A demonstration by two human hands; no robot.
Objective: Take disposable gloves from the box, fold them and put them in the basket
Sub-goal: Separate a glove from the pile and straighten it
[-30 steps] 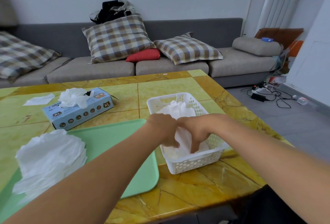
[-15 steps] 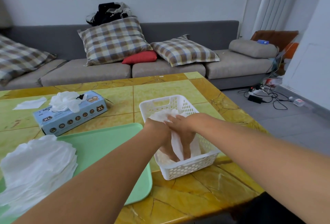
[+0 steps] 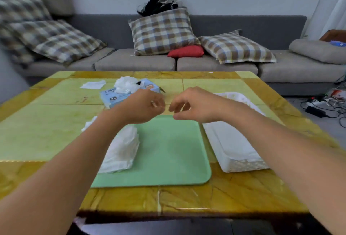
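Note:
The blue glove box (image 3: 112,98) lies at the table's far middle, with white gloves (image 3: 125,84) bunched out of its top. At the right, the white perforated basket (image 3: 243,165) holds folded white gloves (image 3: 228,141). A pile of white gloves (image 3: 121,150) rests on the left side of the green tray (image 3: 168,150). My left hand (image 3: 148,106) and my right hand (image 3: 189,104) hover close together above the tray's far edge. Their fingers are loosely curled and hold nothing. The left hand is just in front of the box.
One flat white glove (image 3: 93,84) lies on the yellow-green table (image 3: 46,131) left of the box. A grey sofa (image 3: 134,62) with checked cushions stands behind the table. Cables and a power strip (image 3: 318,101) lie on the floor at the right.
Both hands have come up out of the basket, let go of the gloves there and moved left over the tray. The view has swung left, so the basket now sits to the right.

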